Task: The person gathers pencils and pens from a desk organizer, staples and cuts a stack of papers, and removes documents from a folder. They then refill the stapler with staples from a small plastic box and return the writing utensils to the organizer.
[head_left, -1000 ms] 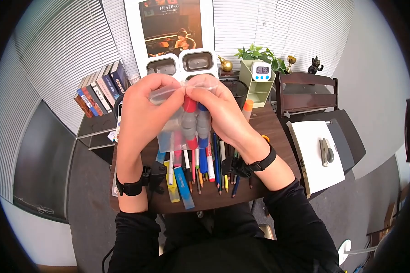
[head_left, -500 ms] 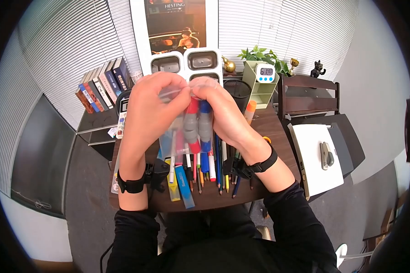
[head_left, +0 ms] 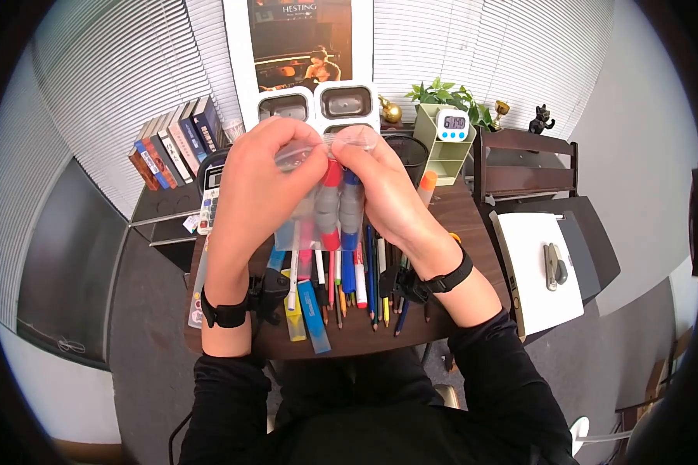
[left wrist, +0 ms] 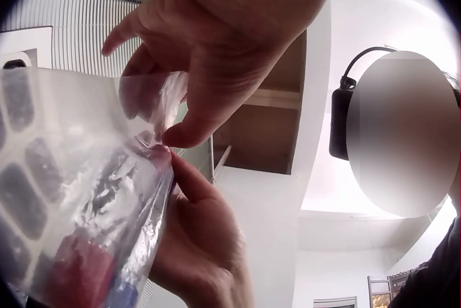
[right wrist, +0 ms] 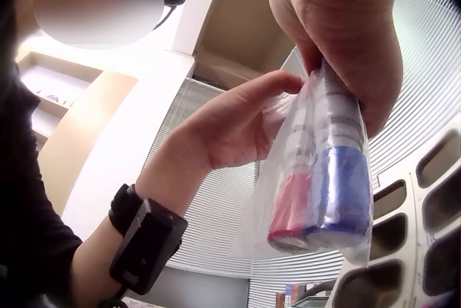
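Note:
Both hands are raised over the table with a clear plastic bag between them. At its top edge, my left hand pinches the film between thumb and fingers. My right hand pinches the same edge just beside it, the two thumbs nearly meeting. Inside hang two thick markers with grey middles and coloured ends: a red marker and a blue marker, side by side and upright. The right wrist view shows the red end and blue end at the bag's bottom.
Below the bag, several pens, pencils and highlighters, such as a blue highlighter, lie on the brown table. Behind are a white compartment tray, a black mesh holder and a green shelf with a timer.
Both hands keep pinching the bag's top edge, their fingers shifting slightly along it. The bag's lower end dipped a little half a second ago and is now higher. The view has shifted slightly.

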`<control>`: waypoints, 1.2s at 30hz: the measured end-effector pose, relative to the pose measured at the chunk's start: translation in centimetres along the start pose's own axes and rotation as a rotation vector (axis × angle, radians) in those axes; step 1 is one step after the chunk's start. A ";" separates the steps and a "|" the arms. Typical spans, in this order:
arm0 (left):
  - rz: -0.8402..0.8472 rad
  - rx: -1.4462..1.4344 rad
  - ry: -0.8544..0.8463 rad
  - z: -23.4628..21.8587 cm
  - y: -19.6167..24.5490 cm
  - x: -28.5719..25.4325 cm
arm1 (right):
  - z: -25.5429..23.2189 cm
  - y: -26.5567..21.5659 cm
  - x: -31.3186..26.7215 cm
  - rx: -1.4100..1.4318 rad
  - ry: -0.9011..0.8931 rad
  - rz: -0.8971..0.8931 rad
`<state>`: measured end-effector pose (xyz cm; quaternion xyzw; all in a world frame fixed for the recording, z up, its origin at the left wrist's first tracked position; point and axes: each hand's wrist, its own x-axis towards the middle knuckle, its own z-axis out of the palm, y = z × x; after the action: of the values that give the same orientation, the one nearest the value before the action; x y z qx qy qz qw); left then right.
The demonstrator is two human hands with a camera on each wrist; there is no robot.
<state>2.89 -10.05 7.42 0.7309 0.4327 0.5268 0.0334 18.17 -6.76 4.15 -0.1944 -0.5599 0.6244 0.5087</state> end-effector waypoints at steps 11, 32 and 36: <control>0.128 0.098 0.013 -0.4 -0.5 0.1 | 0.3 -0.8 -0.1 0.066 -0.001 -0.023; -0.116 -0.259 0.022 1.8 -0.1 0.0 | -0.5 -1.6 0.4 0.210 0.169 -0.179; -0.030 -0.054 0.063 2.4 1.0 -0.6 | 0.2 -0.8 0.3 0.255 0.213 -0.198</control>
<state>5.32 -10.06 6.44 0.7062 0.4300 0.5605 0.0475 18.18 -6.68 5.03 -0.1373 -0.4358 0.6132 0.6444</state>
